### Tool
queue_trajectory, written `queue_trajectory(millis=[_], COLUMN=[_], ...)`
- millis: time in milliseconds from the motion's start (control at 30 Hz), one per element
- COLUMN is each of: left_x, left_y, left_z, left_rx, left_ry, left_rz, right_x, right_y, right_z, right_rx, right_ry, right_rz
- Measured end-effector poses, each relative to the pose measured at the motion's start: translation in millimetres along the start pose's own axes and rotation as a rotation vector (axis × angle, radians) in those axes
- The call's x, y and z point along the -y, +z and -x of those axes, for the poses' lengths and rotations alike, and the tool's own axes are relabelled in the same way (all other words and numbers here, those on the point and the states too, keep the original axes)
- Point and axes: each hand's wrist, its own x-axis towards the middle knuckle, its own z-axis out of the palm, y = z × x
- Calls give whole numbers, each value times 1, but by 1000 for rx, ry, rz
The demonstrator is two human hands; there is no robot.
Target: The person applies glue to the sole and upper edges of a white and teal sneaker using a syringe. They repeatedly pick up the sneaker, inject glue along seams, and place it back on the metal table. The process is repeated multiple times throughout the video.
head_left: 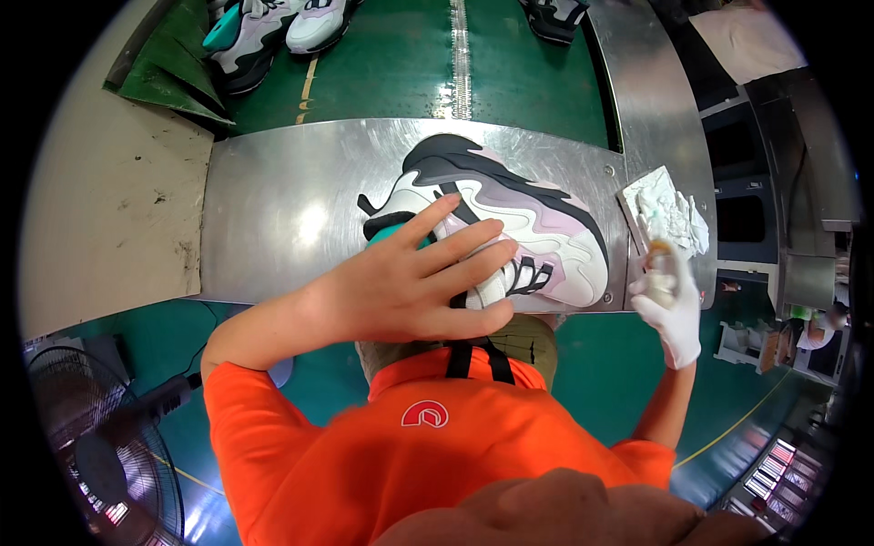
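Note:
A white, lilac and black sneaker point(537, 218) lies on its side on the metal ledge, sole edge facing away and toe to the right. My bare left hand point(428, 268) rests across its tongue and collar with fingers spread, pressing it from above. Teal stuffing shows at the shoe's opening, partly hidden by this hand. Off to the right, past the toe, my white-gloved right hand point(672, 305) is closed round a small pale object with a brownish top point(659, 259). Motion blur hides its exact kind. Just beyond that hand sits a crumpled white cloth point(669, 214) on a pad.
The metal ledge point(273, 214) borders a green conveyor belt point(382, 82). More sneakers point(319, 25) stand on the belt at the far left, and a dark shoe point(553, 20) at the far right. A beige panel point(118, 200) rises at left; a floor fan point(105, 455) stands below.

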Motion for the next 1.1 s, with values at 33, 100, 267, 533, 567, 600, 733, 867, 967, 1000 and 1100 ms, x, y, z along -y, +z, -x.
queue_trajectory(millis=[33, 100, 267, 533, 567, 600, 733, 867, 967, 1000, 1100], left_x=[1, 4, 6, 8, 7, 7, 6, 5, 5, 5, 5], left_y=[0, 0, 2, 3, 3, 3, 6, 7, 5, 6, 6], left_z=[-2, -4, -7, -7, -6, -6, -7, -10, -9, -9, -9], left_rx=[-13, -36, -73, -58, -61, -64, -76, -83, -85, -83, -79], left_ry=[6, -7, -29, -31, -36, -39, -50, -63, -74, -72, -69], left_rz=[3, 13, 50, 54, 59, 55, 44, 48, 60, 60, 64], right_x=[-2, 13, 30, 38, 38, 39, 37, 37, 38, 38, 39], right_y=[4, 2, 5, 56, 57, 56, 57, 59, 59, 59, 57], right_z=[-6, -6, -7, -47, -50, -51, -55, -61, -62, -61, -61], right_rx=[-10, 64, 273, 609, 625, 640, 677, 741, 751, 741, 720], right_ry=[32, -8, -92, -141, -131, -120, -149, -182, -175, -165, -142], right_rz=[151, 174, -388, -752, -737, -722, -773, -820, -825, -822, -803])
